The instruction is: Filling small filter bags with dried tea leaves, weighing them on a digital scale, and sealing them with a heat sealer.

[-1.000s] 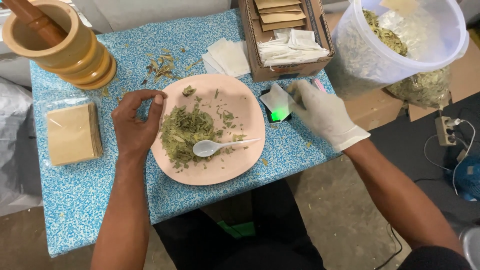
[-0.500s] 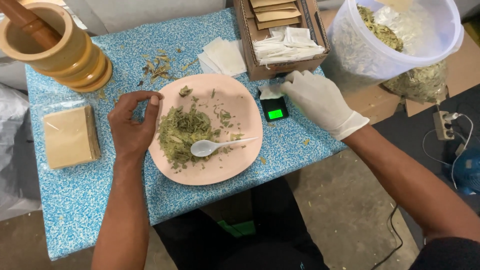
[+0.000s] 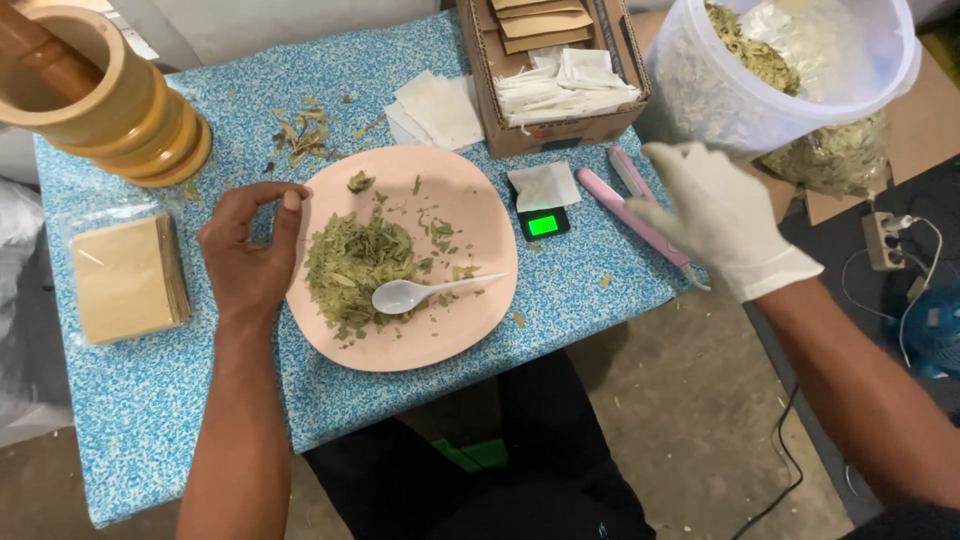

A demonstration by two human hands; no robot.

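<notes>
Left hand (image 3: 247, 252), bare, resting on surface (image 3: 150, 400) w/ blue speckled cover, just beside left rim of pink plate (image 3: 470, 200); fingers curled, thumb and forefinger tips nearly meeting, grip narrow, holding nothing visible. Right hand (image 3: 722, 218), in white glove, raised off right edge of surface, fingers loosely spread, grip wide and empty; nearest to pink sealer bar (image 3: 632, 203), lying diagonally just beside it.

Heap of dried green leaves (image 3: 350, 265) on left half of plate, crumbs scattered over rest. White plastic spoon (image 3: 415, 293) lying on plate, bowl touching heap, handle pointing right.

Small black pocket scale (image 3: 543, 221) w/ lit green display just beside plate's right rim; white paper sachet (image 3: 545, 185) sitting on its platform. Above that, cardboard box (image 3: 560, 132) w/ white sachets and brown envelopes inside. Loose stack of white sachets (image 3: 435, 108) left of box, flat on surface.

Wooden mortar (image 3: 120, 110) w/ pestle at top left corner. Few stray leaves (image 3: 300, 140) between mortar and plate. Stack of tan envelopes in clear bag (image 3: 125, 280) at left edge, well apart from plate.

Clear plastic bucket (image 3: 790, 80) w/ dried leaves off top right, beyond surface. Power strip (image 3: 885, 240) w/ cables on floor at far right.
</notes>
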